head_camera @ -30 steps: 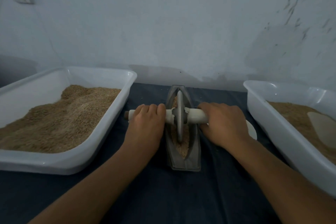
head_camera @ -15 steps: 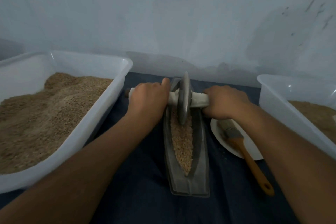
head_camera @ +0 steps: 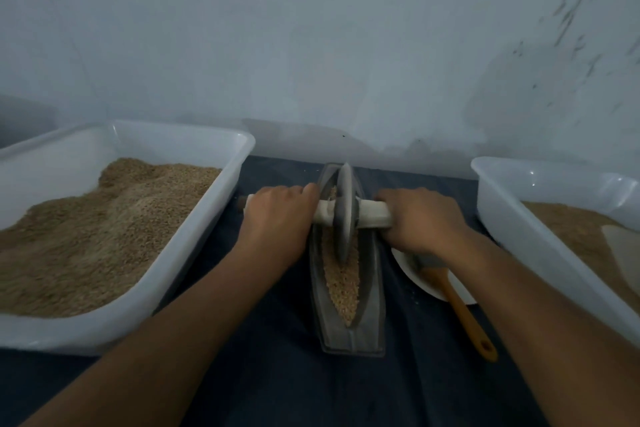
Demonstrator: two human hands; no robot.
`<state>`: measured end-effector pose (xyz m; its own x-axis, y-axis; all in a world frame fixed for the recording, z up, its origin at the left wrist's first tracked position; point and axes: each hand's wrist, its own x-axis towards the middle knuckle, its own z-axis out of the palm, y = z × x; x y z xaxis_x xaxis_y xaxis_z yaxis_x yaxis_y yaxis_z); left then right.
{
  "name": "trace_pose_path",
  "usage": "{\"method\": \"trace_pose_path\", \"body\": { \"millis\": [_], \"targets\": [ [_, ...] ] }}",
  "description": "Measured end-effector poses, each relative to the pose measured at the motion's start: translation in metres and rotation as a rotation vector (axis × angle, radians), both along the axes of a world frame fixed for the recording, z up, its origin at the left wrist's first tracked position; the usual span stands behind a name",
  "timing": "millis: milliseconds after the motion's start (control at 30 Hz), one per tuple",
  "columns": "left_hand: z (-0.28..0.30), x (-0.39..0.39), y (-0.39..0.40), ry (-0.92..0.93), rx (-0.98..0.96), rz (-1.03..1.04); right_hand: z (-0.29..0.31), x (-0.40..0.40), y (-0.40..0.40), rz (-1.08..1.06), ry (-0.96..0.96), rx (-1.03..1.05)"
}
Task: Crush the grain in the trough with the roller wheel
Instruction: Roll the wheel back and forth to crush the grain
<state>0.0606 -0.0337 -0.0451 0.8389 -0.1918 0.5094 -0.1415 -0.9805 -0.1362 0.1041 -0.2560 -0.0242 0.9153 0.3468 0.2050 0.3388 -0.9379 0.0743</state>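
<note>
From the head view I count two hands, both mine to watch. My left hand [head_camera: 277, 215] is curled over the left end of the pale cylindrical axle handle [head_camera: 370, 215], and my right hand [head_camera: 420, 220] wraps its right end, so each has a firm hold of it. The one grey metal roller wheel [head_camera: 344, 211] stands upright on that axle, its rim down in the far half of the single grey boat-shaped metal trough [head_camera: 367, 333]. The tan grain [head_camera: 341, 284] lies along the trough's groove, mostly on the near side of the wheel. The trough sits mid-surface on the dark blue cloth [head_camera: 277, 374], running from the back edge toward me.

Two white plastic tubs flank it: the left tub [head_camera: 221, 184] heaped with brown grain, the right tub [head_camera: 502, 204] at the surface's right edge, also holding grain. One white plate [head_camera: 412, 274] lies just right of the trough, with one brush, orange-handled [head_camera: 460, 308], resting across it.
</note>
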Motion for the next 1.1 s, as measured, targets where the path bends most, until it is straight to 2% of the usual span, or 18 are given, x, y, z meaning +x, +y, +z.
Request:
{"method": "trace_pose_path", "body": {
  "millis": [267,433,633,833,1100],
  "targets": [
    [-0.006,-0.049,-0.005,-0.046,-0.031,-0.028,-0.009,-0.052,-0.005,0.067,-0.171,0.089],
    [-0.009,-0.062,-0.004,-0.008,-0.033,-0.011,-0.005,-0.070,0.000,0.076,-0.299,0.043],
    [-0.011,-0.074,-0.006,-0.023,0.013,0.007,-0.013,-0.073,-0.003,0.063,-0.329,0.094],
    [-0.006,-0.046,-0.010,-0.028,0.041,-0.027,-0.019,-0.048,-0.008,0.016,-0.190,0.102],
    [-0.002,-0.002,-0.004,0.012,0.080,0.052,-0.003,0.007,0.002,-0.032,0.023,0.006]
  ]
}}
